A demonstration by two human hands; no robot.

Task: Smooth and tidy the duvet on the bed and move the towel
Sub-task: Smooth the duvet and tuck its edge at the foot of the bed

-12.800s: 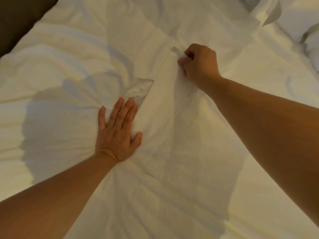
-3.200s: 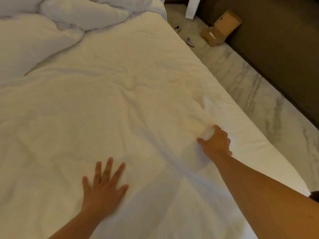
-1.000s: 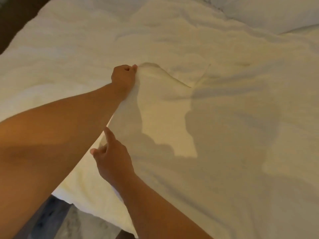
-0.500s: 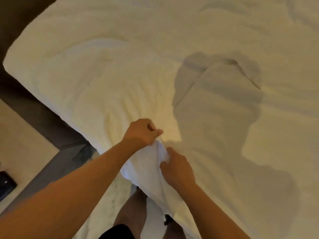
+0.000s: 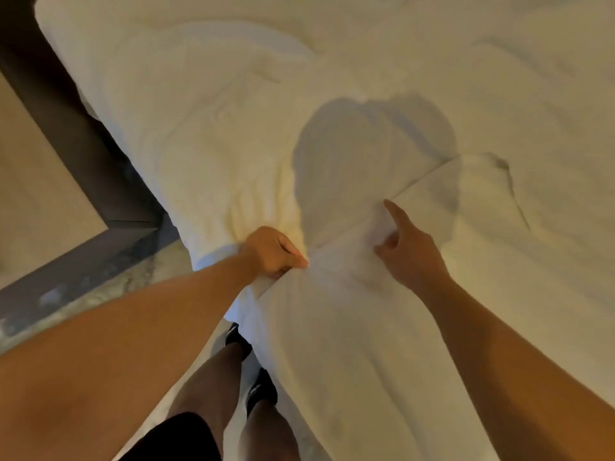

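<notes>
Duvet (image 5: 332,78) edge bunched in left hand (image 5: 273,251) grip — right hand (image 5: 406,247) pinches fold just beside

Left hand (image 5: 274,252) grips duvet (image 5: 206,128); right hand (image 5: 407,252) pinches its fold.

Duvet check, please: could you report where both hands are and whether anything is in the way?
Left hand grips duvet at the bed's edge. Right hand on the folded flap, forefinger out. Nothing in the way.
</notes>
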